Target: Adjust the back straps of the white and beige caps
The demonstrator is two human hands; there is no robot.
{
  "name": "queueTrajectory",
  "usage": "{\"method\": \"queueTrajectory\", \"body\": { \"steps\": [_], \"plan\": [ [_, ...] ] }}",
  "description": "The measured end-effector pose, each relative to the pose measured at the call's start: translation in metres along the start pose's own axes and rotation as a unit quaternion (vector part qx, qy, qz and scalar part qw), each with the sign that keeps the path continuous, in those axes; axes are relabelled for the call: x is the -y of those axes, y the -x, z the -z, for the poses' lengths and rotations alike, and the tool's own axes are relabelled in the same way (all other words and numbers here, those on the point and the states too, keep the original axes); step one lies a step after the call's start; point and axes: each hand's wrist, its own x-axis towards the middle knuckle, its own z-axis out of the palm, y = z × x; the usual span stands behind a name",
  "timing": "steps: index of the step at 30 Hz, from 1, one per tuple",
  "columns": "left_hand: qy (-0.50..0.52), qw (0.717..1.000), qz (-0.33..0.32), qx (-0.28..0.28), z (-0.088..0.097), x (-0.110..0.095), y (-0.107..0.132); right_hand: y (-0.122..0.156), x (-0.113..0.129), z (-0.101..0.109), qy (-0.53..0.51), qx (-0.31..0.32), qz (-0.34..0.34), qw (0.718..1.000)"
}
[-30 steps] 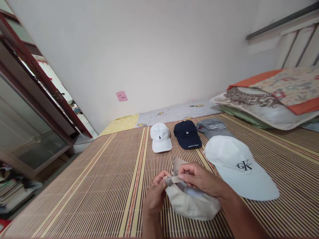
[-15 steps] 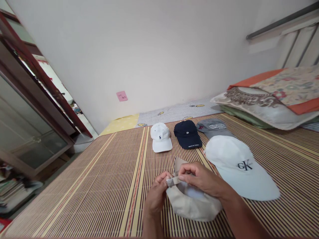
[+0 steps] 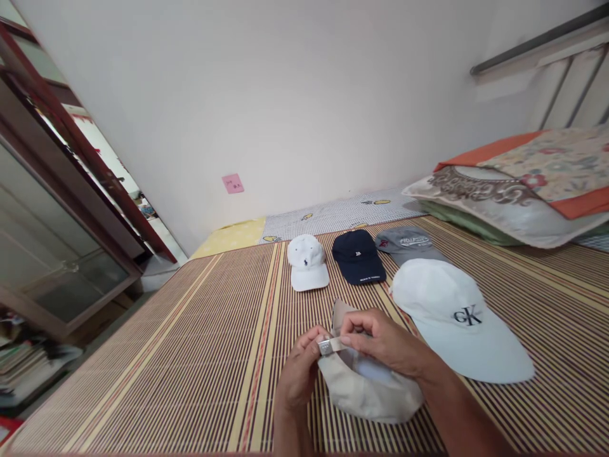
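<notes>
A beige baseball cap point(image 3: 371, 397) lies between my hands with its back opening towards me and part of its brim showing beyond my fingers. My left hand point(image 3: 299, 368) pinches the metal buckle point(image 3: 325, 346) at the end of the cap's back strap. My right hand point(image 3: 380, 336) is closed on the strap point(image 3: 337, 344) just right of the buckle, thumb and forefinger together. Close by on the right is a large white cap point(image 3: 438, 292) with black "CK" letters. Farther off stand a small white cap point(image 3: 307, 260), a navy cap point(image 3: 358, 257) and a grey cap point(image 3: 409, 244).
A striped bamboo mat point(image 3: 190, 355) covers the bed. Pillows point(image 3: 514, 203) are stacked at the back right, against the wall. Along the far edge runs a checked sheet point(image 3: 328, 216). A pink note point(image 3: 233, 183) sticks to the wall; a glass-fronted cabinet point(image 3: 57, 241) stands left.
Almost nothing differs. The buckle tilts slightly in my left fingers, while both hands keep their places on the cap's strap.
</notes>
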Motion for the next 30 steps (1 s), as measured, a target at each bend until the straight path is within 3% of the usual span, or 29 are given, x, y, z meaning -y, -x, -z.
{"method": "queueTrajectory", "body": {
  "steps": [9, 15, 22, 30],
  "plan": [
    [-0.005, 1.000, 0.014, -0.002, -0.001, 0.001, -0.001, 0.002, 0.004, 0.001, 0.023, -0.016, 0.008, 1.000],
    [-0.016, 1.000, -0.011, 0.010, 0.000, 0.002, -0.003, 0.000, 0.005, -0.001, 0.073, -0.034, 0.003, 0.997],
    [-0.038, 0.999, -0.006, 0.007, 0.001, 0.004, -0.002, -0.002, -0.001, -0.006, -0.017, 0.017, -0.011, 1.000],
    [-0.034, 0.999, 0.003, -0.006, 0.004, 0.003, -0.001, 0.012, -0.001, 0.020, 0.013, 0.031, -0.051, 0.998]
  ]
}}
